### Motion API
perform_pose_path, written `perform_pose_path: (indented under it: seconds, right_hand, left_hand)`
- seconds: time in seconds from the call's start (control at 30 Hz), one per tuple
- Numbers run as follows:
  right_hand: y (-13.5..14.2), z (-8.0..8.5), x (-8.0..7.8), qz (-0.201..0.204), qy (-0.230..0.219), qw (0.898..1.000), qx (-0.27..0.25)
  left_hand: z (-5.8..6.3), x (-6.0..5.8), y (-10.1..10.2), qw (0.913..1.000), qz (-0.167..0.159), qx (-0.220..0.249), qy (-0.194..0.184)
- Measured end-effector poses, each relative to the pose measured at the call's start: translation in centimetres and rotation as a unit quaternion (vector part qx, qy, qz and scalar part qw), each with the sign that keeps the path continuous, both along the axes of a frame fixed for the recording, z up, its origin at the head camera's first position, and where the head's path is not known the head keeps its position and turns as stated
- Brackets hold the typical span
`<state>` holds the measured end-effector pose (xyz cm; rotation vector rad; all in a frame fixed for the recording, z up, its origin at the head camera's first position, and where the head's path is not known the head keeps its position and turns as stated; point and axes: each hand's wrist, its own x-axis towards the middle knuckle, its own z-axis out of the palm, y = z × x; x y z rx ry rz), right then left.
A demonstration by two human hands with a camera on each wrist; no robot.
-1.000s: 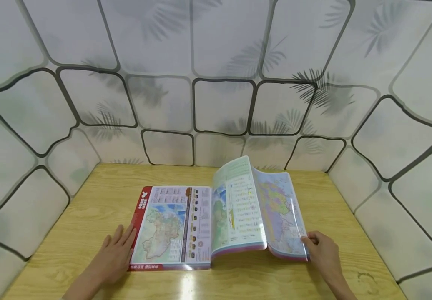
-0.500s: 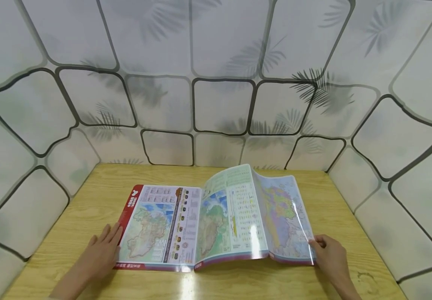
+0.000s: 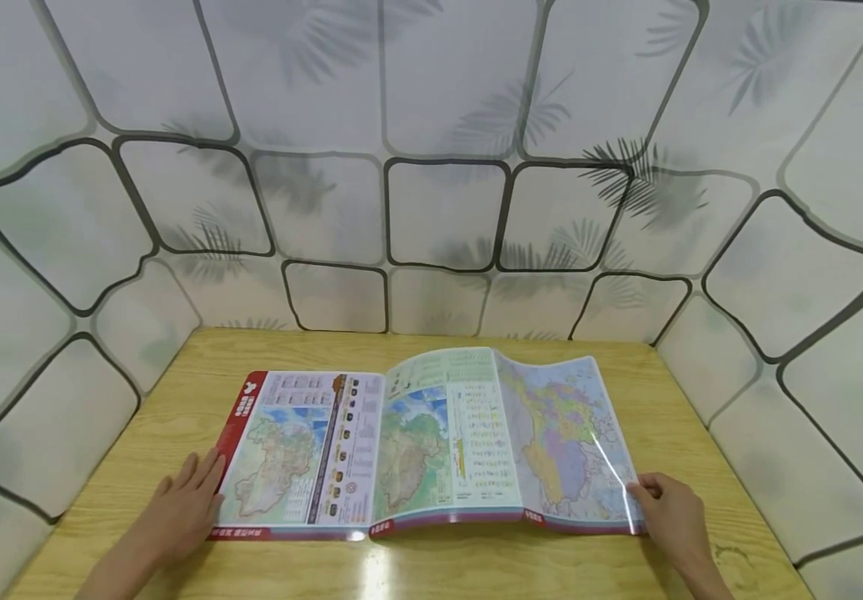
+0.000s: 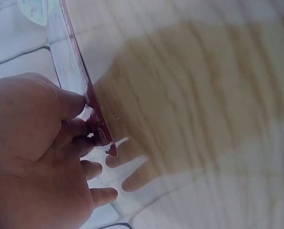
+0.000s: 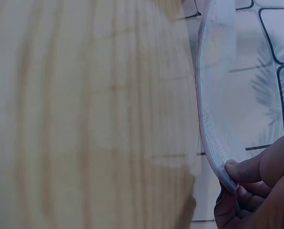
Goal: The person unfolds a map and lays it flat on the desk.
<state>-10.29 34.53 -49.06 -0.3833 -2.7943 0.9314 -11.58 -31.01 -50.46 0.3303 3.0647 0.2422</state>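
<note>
A glossy folding map with a red left margin lies spread across the table in the head view. Its left panel is flat, while the middle and right panels rise at the creases. My left hand rests its fingers on the red margin. Seen from the left wrist, the thumb and fingertips of that hand touch the map's red corner. At the near right corner, my right hand pinches the edge. In the right wrist view, the right hand has thumb and fingers on either side of the curved map.
The shiny wooden table reflects light and the hands. A pale wall covering with dark rounded outlines and leaf patterns surrounds the table's back and sides. A faint dark mark shows at the table's right.
My left hand has shifted left along with the map's left panel. My right hand has moved right, drawing the right panel outward. The raised middle fold has lowered and the map is wider.
</note>
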Motion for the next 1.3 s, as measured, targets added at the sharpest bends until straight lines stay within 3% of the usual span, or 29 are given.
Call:
perform_pose_path:
  seconds: [0.27,0.5,1.1,1.3]
  right_hand:
    - [1.2,0.2,-0.2,0.008,-0.017,1.000,0.019]
    - [1.9,-0.1,-0.7,0.010,-0.032,0.999,0.033]
    - [1.9,0.3,-1.5,0.011,-0.076,0.997,0.031]
    - [2.0,0.4,-1.5,0.008,-0.095,0.995,0.030]
  left_hand:
    - [0.3,-0.6,-1.4,0.9992,0.015,-0.002,-0.037]
    - [0.3,-0.8,-2.2,0.9991,0.016,0.004,-0.039]
    - [0.6,-1.2,-2.5,0.9956,0.039,0.008,-0.085]
    - [0.8,-1.2,-2.1,0.9957,0.044,0.004,-0.082]
